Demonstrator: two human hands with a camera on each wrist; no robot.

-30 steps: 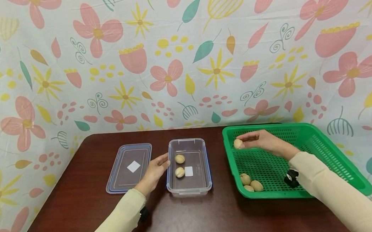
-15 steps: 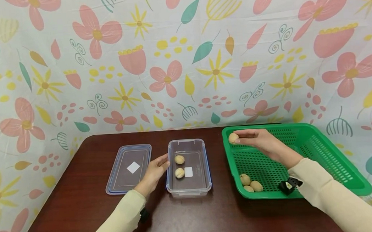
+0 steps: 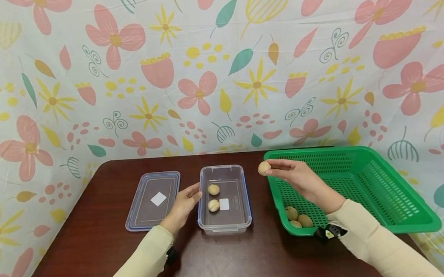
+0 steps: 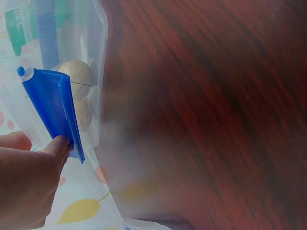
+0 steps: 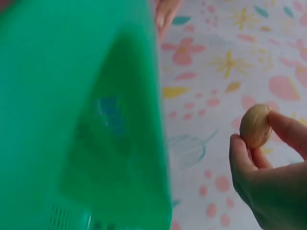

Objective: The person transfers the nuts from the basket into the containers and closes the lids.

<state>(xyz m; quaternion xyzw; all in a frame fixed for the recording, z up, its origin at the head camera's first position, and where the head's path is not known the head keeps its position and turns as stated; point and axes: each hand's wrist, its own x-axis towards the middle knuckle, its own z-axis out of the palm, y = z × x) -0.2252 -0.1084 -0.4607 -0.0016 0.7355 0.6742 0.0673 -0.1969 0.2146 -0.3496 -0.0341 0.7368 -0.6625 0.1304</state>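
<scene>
My right hand (image 3: 299, 179) pinches a walnut (image 3: 264, 168) between thumb and fingertips, above the left rim of the green basket (image 3: 399, 231). In the right wrist view the pale round walnut (image 5: 255, 126) shows between the fingertips. At the left side of a clear plastic food container (image 3: 238, 216), my left hand (image 3: 183, 206) holds the blue latch flap (image 4: 53, 105) between thumb and finger. Two walnuts, one at the back (image 3: 213, 189) and one nearer (image 3: 213, 205), lie inside beside a white label. Three more walnuts (image 3: 305, 220) sit in the basket's near left corner.
Left of the container lies its clear lid (image 3: 142, 211) with a blue edge and a white label. Everything stands on a dark wooden table (image 3: 98, 231). A flower-patterned cloth (image 3: 201, 114) hangs behind it.
My right hand has carried the walnut leftward, from over the basket's inside to its left rim. The left hand has stayed at the container's side.
</scene>
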